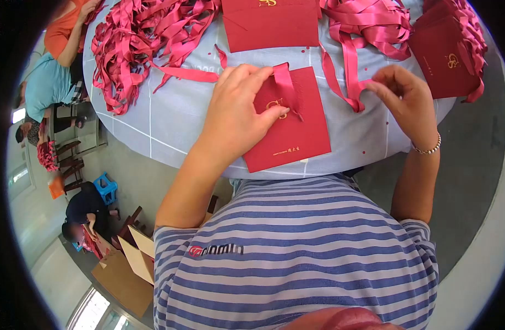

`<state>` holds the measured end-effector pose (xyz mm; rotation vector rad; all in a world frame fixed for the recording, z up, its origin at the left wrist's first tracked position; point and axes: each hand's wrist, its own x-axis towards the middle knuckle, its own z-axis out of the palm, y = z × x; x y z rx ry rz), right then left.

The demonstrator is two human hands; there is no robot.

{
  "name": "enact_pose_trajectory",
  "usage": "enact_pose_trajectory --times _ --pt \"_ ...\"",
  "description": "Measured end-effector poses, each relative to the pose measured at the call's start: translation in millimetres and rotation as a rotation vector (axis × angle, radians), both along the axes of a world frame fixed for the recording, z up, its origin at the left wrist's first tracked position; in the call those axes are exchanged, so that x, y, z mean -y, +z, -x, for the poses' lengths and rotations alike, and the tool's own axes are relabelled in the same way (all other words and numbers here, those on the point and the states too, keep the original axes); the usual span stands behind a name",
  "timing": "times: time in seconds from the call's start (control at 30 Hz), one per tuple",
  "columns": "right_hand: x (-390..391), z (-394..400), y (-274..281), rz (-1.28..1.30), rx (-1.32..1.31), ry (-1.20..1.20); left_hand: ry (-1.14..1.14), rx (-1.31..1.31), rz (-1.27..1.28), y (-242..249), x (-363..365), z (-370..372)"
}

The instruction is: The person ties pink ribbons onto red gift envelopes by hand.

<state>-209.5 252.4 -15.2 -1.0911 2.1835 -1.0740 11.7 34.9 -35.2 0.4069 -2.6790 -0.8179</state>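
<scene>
A red paper bag (307, 132) with gold lettering lies flat and slightly turned at the table's near edge. My left hand (236, 107) rests over its left side, fingers curled and thumb pressed on the bag's face. Beside those fingertips, a short pink ribbon (285, 88) runs down across the bag. To the right, my right hand (404, 99) is raised with thumb and forefinger pinched at a loose pink ribbon (351, 66) that trails from the pile behind. A beaded bracelet (427, 147) circles the right wrist.
Tangled pink ribbons (126, 49) heap at the back left, with another ribbon pile (368, 22) at the back right. More red bags (272, 27) lie at the back; a ribboned stack (442, 60) sits right. People, a blue stool (105, 188) and cardboard boxes (123, 280) are on the left.
</scene>
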Motion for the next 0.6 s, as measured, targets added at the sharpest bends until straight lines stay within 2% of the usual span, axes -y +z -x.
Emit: enact_pose_trajectory --times 0.07,0.2,0.33,0.37,0.43,0.47,0.53,0.57,0.6 --pt "21.8 -5.4 -3.4 0.202 -0.216 0.010 0.006 0.020 0.024 1.3 -4.0 3.9" --pt "64.6 -9.7 -19.8 0.083 -0.329 0.076 -0.015 0.044 0.033 4.2 -8.4 5.2" --pt "84.8 0.0 -44.0 0.106 -0.478 0.135 -0.026 -0.014 0.009 2.3 2.0 -3.4" --pt "83.4 2.5 -44.6 0.147 -0.408 0.163 -0.005 -0.012 -0.018 2.2 6.6 -5.7" --pt "78.0 2.8 -38.9 0.182 -0.234 0.014 0.035 -0.019 -0.036 1.6 11.8 -12.6" --pt "74.9 6.0 -38.1 0.281 -0.276 -0.044 0.052 -0.014 -0.041 1.5 13.3 -15.3" --pt "70.0 4.7 -27.4 0.527 0.183 -0.113 0.019 -0.028 -0.007 1.7 16.0 -18.8" --pt "67.3 0.1 -16.8 0.538 0.303 -0.147 0.027 -0.024 -0.011 0.8 17.6 -20.3" --pt "62.4 -3.7 -8.0 0.482 0.331 0.019 0.006 -0.025 -0.080 -0.4 18.7 -21.2"
